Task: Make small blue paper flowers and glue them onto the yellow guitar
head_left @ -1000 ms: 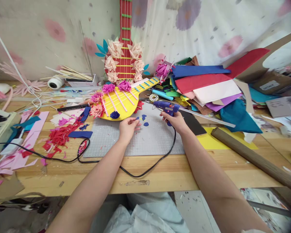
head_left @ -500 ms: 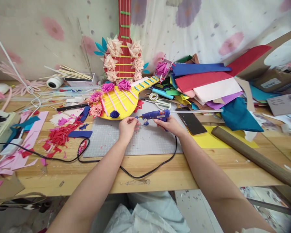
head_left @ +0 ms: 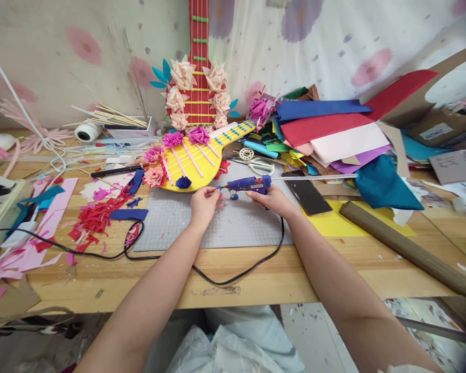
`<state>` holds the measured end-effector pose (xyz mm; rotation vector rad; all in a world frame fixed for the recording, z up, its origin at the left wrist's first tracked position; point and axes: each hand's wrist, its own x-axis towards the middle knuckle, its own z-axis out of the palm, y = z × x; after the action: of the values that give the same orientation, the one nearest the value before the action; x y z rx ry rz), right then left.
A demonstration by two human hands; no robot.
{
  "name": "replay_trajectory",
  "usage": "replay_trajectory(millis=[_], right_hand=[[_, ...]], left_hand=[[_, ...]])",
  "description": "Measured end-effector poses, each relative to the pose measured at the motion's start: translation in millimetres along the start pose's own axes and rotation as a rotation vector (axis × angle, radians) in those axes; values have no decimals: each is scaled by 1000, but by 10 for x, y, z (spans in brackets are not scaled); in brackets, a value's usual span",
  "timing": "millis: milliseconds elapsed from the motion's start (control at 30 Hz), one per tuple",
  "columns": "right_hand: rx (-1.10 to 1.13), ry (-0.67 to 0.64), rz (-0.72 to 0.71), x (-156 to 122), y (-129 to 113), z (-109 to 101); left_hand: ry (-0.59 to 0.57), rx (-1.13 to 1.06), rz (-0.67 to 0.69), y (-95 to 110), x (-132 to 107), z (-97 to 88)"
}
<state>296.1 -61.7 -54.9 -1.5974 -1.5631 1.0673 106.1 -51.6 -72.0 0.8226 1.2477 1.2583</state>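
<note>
My right hand (head_left: 272, 200) grips a blue hot glue gun (head_left: 248, 183), its nozzle pointing left. The nozzle tip meets a small blue paper piece (head_left: 218, 189) pinched in my left hand (head_left: 204, 205). Both hands hover over a grey cutting mat (head_left: 233, 228). Another small blue piece (head_left: 233, 196) lies on the mat under the gun. Just behind lies a yellow paper guitar (head_left: 196, 163) with pink and blue paper flowers. A red paper guitar (head_left: 197, 77) leans on the wall.
The gun's black cord (head_left: 202, 272) loops across the table front. Scissors (head_left: 258, 166), a black phone (head_left: 306, 192), a stack of coloured felt sheets (head_left: 334, 134) and a brown roll (head_left: 404, 248) lie to the right. Red and pink scraps (head_left: 93, 217) litter the left.
My right hand swung the glue gun from the mat's back right leftward until its nozzle reached the blue piece in my left hand. It has held there for the last half second.
</note>
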Motion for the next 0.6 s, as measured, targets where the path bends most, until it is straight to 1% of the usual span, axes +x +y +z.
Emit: replay_trajectory(millis=[333, 467, 533, 600], right_hand=[[15, -8, -12, -11, -21, -1], [66, -16, -39, 7, 22, -1], [112, 8, -50, 30, 57, -12], [147, 81, -58, 67, 91, -30]], left_hand=[[-22, 56, 16, -12, -4, -2], [-45, 74, 26, -23, -4, -6], [-59, 81, 29, -28, -4, -5], [-64, 83, 31, -33, -2, -3]])
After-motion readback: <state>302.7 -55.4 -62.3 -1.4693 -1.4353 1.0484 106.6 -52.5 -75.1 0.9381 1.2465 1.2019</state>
